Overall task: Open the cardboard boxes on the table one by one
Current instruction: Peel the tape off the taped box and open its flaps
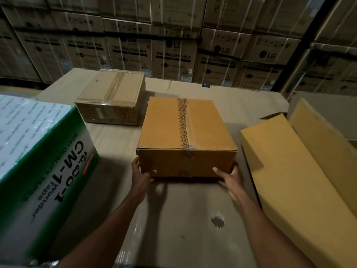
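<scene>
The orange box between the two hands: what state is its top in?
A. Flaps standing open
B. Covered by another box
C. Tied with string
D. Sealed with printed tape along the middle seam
D: the orange box has printed tape running unbroken down its closed centre seam.

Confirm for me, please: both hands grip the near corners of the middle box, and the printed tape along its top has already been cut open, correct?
Not quite. The head view shows the left hand and right hand gripping the middle box at its near corners, but the printed tape is still intact and the flaps are closed.
</scene>
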Demonstrator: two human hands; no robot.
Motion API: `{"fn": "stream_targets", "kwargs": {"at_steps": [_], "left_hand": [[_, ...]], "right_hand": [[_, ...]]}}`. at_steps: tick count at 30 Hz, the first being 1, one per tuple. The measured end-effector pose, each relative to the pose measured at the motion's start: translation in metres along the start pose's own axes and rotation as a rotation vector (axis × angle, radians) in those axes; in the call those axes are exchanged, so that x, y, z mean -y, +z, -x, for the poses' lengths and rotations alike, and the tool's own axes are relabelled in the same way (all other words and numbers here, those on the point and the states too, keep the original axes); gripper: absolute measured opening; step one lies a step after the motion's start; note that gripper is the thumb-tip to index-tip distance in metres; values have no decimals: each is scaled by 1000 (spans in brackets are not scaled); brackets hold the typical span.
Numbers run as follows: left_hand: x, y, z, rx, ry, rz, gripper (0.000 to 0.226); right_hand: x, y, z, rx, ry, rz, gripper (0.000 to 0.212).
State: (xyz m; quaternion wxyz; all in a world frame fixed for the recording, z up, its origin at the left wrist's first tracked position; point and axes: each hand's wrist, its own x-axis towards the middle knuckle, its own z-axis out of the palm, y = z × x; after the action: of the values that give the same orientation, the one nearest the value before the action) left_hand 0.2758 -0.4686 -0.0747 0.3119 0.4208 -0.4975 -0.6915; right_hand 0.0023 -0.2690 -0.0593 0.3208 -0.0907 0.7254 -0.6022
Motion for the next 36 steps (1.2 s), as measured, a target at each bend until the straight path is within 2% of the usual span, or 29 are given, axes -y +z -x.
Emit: {"fn": "stream_targets", "kwargs": {"at_steps": [2,6,10,15,17,20,26,30,32,36], "left_hand": [[-4,-1,24,-3,36,48,84],[-24,0,71,0,158,94,95],[-64,4,106,37,286,91,103],[-118,-1,130,94,478,28,95],[-137,-4,134,103,537,-7,98],[-160,-5,133,72,623,-143,103],[-171,-5,127,-169,634,-408,102],[-159,-9,109,-326,630,-556,103],[-151,-5,104,-322,567,-590,106],[-131,0,93,-196,491,-553,117]], "right_hand": [[0,-9,19,9,-45,-71,87],[17,-19,64,-40,-174,-99,97],[55,-23,100,-34,-346,-163,74],[103,-29,125,55,-448,-216,87],[119,-30,133,43,-497,-158,90],[137,-28,147,-5,-589,-71,85],[151,-28,165,-106,-654,117,71],[143,-27,157,-134,-661,199,83],[134,-26,148,-112,-617,214,92],[105,-21,125,-69,-439,235,106]]}}
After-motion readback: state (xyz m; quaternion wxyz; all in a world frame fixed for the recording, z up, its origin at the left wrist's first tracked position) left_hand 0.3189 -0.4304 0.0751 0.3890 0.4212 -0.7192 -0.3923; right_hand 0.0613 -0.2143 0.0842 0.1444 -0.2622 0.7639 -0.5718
